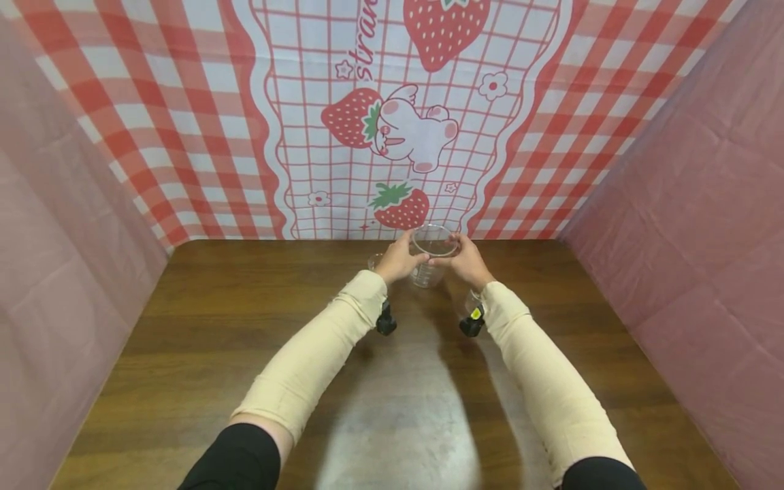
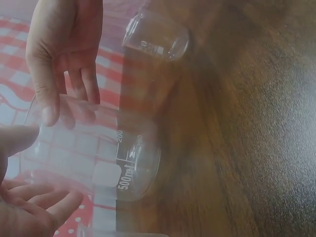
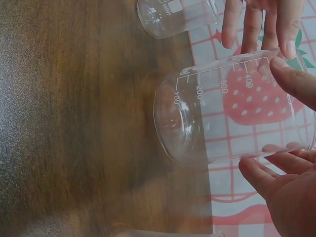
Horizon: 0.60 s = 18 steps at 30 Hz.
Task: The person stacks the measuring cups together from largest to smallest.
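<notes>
A large clear glass beaker (image 1: 427, 275) stands upright between the two hands near the back of the table. White print on it reads 500 ml in the left wrist view, and a graduated scale (image 3: 199, 92) faces the right wrist camera. The left hand (image 1: 398, 260) grips its left side near the rim, thumb across the near face. From the other side the right hand (image 1: 468, 262) holds it likewise, with the thumbtips close together in front. A smaller glass beaker (image 3: 180, 15) sits beyond the left hand. Another small beaker (image 2: 157, 39) stands by the right hand.
The brown wooden table (image 1: 202, 354) ends at a red-and-white checked cloth (image 1: 214, 170) with strawberry prints, just behind the beakers. Pink cloth walls (image 1: 686, 204) enclose both sides. Black wrist cameras (image 1: 385, 321) hang beneath the beige sleeves.
</notes>
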Each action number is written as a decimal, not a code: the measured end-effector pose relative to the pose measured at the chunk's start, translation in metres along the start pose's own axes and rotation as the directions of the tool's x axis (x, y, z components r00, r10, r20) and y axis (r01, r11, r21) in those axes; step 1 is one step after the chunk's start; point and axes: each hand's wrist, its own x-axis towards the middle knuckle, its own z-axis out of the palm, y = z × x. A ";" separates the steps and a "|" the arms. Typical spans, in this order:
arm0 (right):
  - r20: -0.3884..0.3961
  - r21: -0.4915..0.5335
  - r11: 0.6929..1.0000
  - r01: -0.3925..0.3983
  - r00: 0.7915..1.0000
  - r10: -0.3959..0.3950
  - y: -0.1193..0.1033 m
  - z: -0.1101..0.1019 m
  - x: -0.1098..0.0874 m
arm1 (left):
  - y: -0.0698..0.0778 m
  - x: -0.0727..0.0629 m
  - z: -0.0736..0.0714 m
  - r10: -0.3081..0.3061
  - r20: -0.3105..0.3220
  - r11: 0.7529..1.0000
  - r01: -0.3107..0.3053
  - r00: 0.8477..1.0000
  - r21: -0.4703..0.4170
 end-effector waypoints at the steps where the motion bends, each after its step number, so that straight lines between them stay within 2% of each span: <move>1: -0.001 -0.002 1.000 0.005 1.000 -0.005 -0.001 -0.001 0.000 | 0.001 0.000 0.000 0.006 -0.004 1.000 -0.006 1.000 -0.002; 18: -0.030 0.001 0.998 0.068 0.997 -0.068 -0.017 -0.010 -0.010 | 0.012 -0.006 -0.009 0.036 -0.044 0.995 -0.040 0.998 -0.092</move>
